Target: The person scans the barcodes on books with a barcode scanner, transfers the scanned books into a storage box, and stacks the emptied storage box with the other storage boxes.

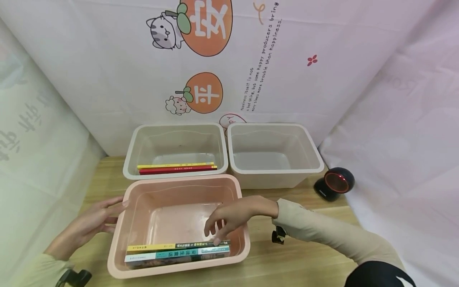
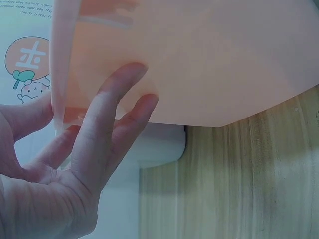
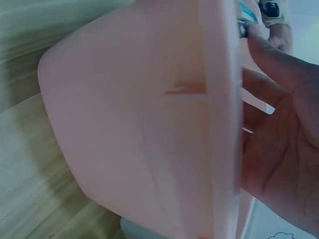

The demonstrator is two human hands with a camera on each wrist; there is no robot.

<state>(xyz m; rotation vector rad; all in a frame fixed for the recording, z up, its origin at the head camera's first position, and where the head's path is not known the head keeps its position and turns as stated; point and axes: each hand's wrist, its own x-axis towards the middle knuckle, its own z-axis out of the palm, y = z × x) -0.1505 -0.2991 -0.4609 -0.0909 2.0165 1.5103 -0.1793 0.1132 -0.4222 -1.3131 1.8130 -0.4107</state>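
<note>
A pink plastic bin (image 1: 181,183) stands on the table. My left hand (image 1: 95,219) grips its left rim, thumb at the edge and fingers against the outer wall, as the left wrist view also shows. Along the bin's near side lie a book with a yellow and black spine (image 1: 154,248) and one with a teal and white spine (image 1: 175,254). My right hand (image 1: 233,215) reaches over the right rim into the bin with loosely bent fingers. Its thumb tip is right at the black end of the yellow and black book. In the right wrist view the bin wall hides the fingertips.
Behind stand two pale bins; the left one (image 1: 127,159) holds thin yellow (image 1: 175,165) and red books (image 1: 175,170) along its near side, and the right one (image 1: 276,179) shows a bare floor. A black round device (image 1: 333,184) stands at the right, beside the white cloth wall (image 1: 394,139).
</note>
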